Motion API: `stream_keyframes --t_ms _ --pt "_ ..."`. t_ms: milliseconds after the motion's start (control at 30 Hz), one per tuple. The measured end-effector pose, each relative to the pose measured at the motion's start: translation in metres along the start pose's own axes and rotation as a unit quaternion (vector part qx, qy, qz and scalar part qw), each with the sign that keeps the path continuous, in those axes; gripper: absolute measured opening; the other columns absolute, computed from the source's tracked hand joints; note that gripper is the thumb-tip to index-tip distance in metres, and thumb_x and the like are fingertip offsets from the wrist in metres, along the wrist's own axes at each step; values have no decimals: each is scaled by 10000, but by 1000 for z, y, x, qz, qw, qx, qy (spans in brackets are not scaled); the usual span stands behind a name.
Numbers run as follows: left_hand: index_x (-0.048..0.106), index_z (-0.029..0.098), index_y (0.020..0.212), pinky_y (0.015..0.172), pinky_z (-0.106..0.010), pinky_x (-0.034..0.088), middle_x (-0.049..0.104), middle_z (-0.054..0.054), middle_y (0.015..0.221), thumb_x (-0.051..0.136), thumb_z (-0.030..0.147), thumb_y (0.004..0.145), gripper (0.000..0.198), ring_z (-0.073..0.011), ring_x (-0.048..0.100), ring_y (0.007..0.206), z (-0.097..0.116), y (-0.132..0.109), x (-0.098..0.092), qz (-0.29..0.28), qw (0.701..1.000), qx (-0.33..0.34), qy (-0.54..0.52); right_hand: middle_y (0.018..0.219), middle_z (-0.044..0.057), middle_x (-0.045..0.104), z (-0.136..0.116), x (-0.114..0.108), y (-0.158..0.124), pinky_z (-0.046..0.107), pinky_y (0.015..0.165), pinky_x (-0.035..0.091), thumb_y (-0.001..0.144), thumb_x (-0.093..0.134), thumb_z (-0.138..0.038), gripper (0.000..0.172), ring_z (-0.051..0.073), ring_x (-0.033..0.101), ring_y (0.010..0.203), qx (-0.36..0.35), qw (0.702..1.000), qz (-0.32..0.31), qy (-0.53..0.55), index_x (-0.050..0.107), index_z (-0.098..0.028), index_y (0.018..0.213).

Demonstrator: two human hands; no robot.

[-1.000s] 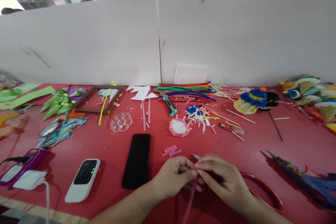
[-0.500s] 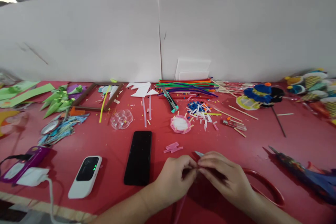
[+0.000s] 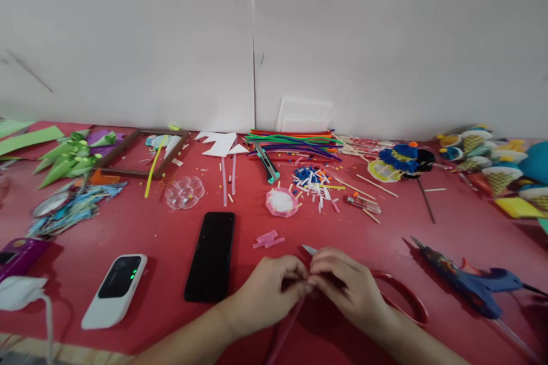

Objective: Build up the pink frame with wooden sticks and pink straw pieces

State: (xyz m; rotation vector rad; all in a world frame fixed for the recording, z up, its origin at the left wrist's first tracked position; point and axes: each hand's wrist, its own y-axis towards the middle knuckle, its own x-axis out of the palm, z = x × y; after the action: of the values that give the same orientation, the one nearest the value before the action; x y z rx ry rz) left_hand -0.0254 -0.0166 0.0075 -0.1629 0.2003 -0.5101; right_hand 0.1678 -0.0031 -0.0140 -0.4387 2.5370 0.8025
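Observation:
My left hand [image 3: 268, 293] and my right hand [image 3: 347, 291] meet at the near edge of the red table [image 3: 449, 222], fingertips pinched together on a thin pink straw [image 3: 285, 331] that trails down toward me. Red-handled scissors [image 3: 402, 296] lie under my right hand, their blade tip [image 3: 309, 250] poking out just beyond my fingers. A few short pink straw pieces [image 3: 268, 239] lie just past my left hand.
A black phone [image 3: 211, 263], a white pocket device [image 3: 115, 290], a pink-rimmed round piece [image 3: 281, 202], cut straw bits [image 3: 314, 182], pipe cleaners [image 3: 291, 142], a blue glue gun [image 3: 471, 282] and a wooden frame [image 3: 128, 151] lie about. White partition boards [image 3: 171, 45] close off the back.
My view has swung slightly right and down, bringing the glue gun into sight. Both hands stay pinched together on the pink straw, drawn a little nearer to me.

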Motion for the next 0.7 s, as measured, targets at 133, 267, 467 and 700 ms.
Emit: stream_keyframes --t_ms 133,267,467,700 --pt "678 170 760 665 -239 424 661 -18 750 677 342 830 185 -144 572 720 1 4 -3 59 998 30 11 789 42 681 -1 -1 -1 262 696 558 891 628 -260 57 163 656 741 29 999 6 21 666 -231 861" --pt "654 170 774 551 -206 433 613 21 667 745 385 776 233 -84 517 553 3 8 -11 147 971 29 -186 747 28 674 -2 -3 -2 234 572 544 885 640 -340 125 139 646 634 172 972 45 151 682 -223 871" --pt "634 183 803 405 -147 432 626 47 502 825 374 716 284 -85 563 424 10 10 -21 151 889 51 -429 607 -5 683 0 -17 -1 93 262 293 819 715 -460 269 43 485 284 306 736 -40 602 673 -197 858" --pt "687 171 790 627 -181 581 775 -18 747 838 413 702 299 -161 754 736 12 5 -23 108 859 45 -499 843 133 780 4 -18 -7 136 334 455 812 729 -468 374 123 672 443 274 614 -248 697 718 -162 1026"
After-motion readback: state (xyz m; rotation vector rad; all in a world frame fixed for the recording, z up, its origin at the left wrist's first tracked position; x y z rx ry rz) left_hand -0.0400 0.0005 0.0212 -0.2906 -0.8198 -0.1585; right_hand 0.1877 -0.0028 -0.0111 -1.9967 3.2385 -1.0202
